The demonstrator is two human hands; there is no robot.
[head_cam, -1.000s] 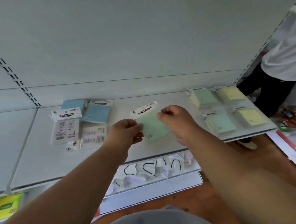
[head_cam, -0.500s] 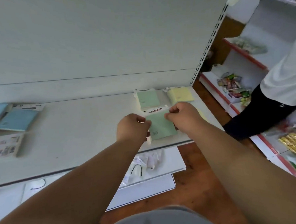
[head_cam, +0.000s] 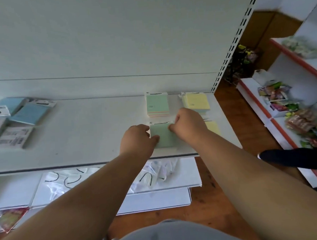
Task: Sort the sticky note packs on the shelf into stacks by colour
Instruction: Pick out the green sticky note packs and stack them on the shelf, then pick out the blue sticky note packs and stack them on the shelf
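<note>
A green sticky note pack (head_cam: 163, 135) lies on the front green stack near the shelf's front edge. My left hand (head_cam: 137, 139) pinches its left side and my right hand (head_cam: 188, 123) pinches its top right corner. Behind it stands another green stack (head_cam: 157, 104). A yellow stack (head_cam: 196, 101) sits at the back right, and a second yellow stack (head_cam: 212, 127) shows past my right wrist. Blue packs (head_cam: 29, 113) and packs lying face down (head_cam: 13, 137) are at the shelf's left.
The white shelf (head_cam: 85, 138) ends at a slotted upright (head_cam: 229, 52) on the right. A lower shelf (head_cam: 102, 179) holds clear bags. A person's dark leg (head_cam: 293, 159) and a shelf unit with snack packs (head_cam: 281, 98) stand to the right.
Both hands have carried the green pack to the right and lowered it onto the front green stack. The camera has turned right with them.
</note>
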